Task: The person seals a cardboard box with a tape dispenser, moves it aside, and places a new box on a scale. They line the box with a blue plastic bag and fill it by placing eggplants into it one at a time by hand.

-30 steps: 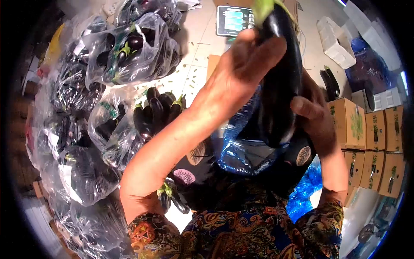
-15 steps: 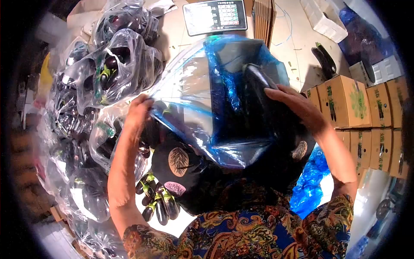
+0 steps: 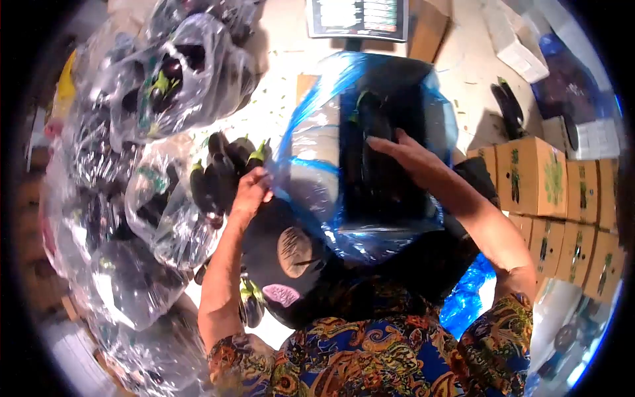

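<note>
In front of me a dark-looking box (image 3: pixel 423 126) is lined with a clear, blue-tinted plastic bag (image 3: pixel 307 142). Inside lies a long dark eggplant (image 3: pixel 378 122), its green stem end towards the far side. My right hand (image 3: pixel 413 159) reaches over the box with fingers stretched out and apart, the tips at or on the eggplant. To the left, my left hand (image 3: pixel 251 190) is closed at the bag's left edge and seems to pinch the film. Just beyond it is a group of loose eggplants (image 3: pixel 221 165), close to the knuckles.
Clear bags of eggplants (image 3: pixel 192 86) are heaped along the left. A scale with a display (image 3: pixel 357 18) stands beyond the box. Two eggplants (image 3: pixel 508 106) lie at the far right, near stacked cardboard cartons (image 3: pixel 529 175). Blue plastic film (image 3: pixel 468 294) lies by my right side.
The eggplant, earlier tilted in my right hand at the box's right side, now lies inside. My right hand has moved left over it; my left hand has come nearer the box. The view has shifted.
</note>
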### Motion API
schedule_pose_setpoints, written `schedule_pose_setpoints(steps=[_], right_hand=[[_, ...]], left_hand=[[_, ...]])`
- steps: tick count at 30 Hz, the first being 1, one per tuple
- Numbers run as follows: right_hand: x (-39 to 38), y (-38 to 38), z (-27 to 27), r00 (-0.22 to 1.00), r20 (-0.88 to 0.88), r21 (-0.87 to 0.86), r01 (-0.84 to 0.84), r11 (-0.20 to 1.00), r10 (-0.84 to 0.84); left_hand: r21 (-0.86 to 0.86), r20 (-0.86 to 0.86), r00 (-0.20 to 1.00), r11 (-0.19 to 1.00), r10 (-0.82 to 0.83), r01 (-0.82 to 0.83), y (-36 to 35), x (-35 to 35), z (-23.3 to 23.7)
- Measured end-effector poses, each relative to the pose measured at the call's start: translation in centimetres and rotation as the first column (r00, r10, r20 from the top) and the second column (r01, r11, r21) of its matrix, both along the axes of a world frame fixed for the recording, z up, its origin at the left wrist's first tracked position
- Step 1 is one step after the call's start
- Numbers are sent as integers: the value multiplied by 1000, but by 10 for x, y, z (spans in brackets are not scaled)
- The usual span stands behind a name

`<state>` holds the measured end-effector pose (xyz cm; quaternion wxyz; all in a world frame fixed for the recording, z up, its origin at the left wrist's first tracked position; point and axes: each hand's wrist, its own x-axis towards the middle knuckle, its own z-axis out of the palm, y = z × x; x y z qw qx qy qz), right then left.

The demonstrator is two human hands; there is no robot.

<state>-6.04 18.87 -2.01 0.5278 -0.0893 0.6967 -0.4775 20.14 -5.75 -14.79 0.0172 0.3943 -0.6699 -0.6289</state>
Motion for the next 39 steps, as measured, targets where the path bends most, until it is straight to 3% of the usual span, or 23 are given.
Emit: schedule_pose_setpoints(steps=[2,3,4,5,6,7,8,10,12,14,17,18,19,20,22,25,26,30,32,34,37,38,39], right_hand=[[20,-14,7,990,-68,-73,-127,989,122],[25,-19,3,973,-129,-107,-208,972,193],[32,-25,0,947,-190,-146,-290,946,261],[40,-31,7,934,-206,-35,-305,952,292],[38,-28,-1,913,-228,32,-340,940,338],[35,-25,-8,889,-246,98,-374,922,387],[27,-17,-25,857,-276,117,-419,900,435],[23,-2,-35,854,-317,166,-378,911,412],[28,-15,-31,818,-350,268,-380,885,457],[28,-22,-35,807,-344,281,-398,873,479],[12,-10,-50,844,-266,225,-415,881,466],[5,-2,-61,864,-248,221,-389,894,438],[6,0,-61,868,-252,245,-370,896,428],[10,0,-58,872,-256,268,-351,897,418],[17,0,-44,846,-309,368,-316,875,435],[4,6,-42,657,-380,472,-469,747,652],[-3,12,-44,596,-413,476,-504,721,689],[-46,58,-87,453,-511,492,-542,681,730],[-38,56,-75,537,-450,513,-498,699,713],[8,21,-25,731,-319,464,-434,772,603],[1,22,-12,697,-381,378,-481,791,607],[0,21,-7,690,-423,351,-473,808,587],[-4,19,0,662,-422,370,-498,784,619]], left_hand=[[113,-335,941,989,-53,97,-4,19,-56],[39,-295,953,996,-61,76,-1,28,-72],[34,-625,775,988,-94,147,11,31,-53],[491,-578,792,859,195,147,32,44,-35],[451,-389,889,892,241,-44,36,63,-65],[244,-406,898,967,171,-73,45,76,-91],[190,-331,925,973,189,-131,67,76,-24],[678,-233,702,630,673,-379,100,110,-21],[530,-110,717,651,688,-543,124,163,-49],[180,104,698,677,708,-714,145,219,-59],[-162,174,451,477,876,-864,166,323,-98],[-490,91,501,477,861,-730,171,361,-121],[-747,197,527,474,827,-465,168,383,-117],[-701,283,489,526,825,-482,160,390,-103],[-799,292,587,529,755,-284,146,407,-114],[-823,399,476,535,784,-193,114,395,-127],[-788,482,497,605,721,-114,101,392,-133],[-822,463,440,559,769,-112,73,359,-139],[-724,610,359,681,706,-108,57,351,-126],[-815,488,515,580,705,-22,58,358,-107],[-758,314,526,543,790,-363,62,362,-54],[-433,10,420,383,907,-816,60,360,-35],[-275,-32,338,317,941,-908,66,356,-14]])
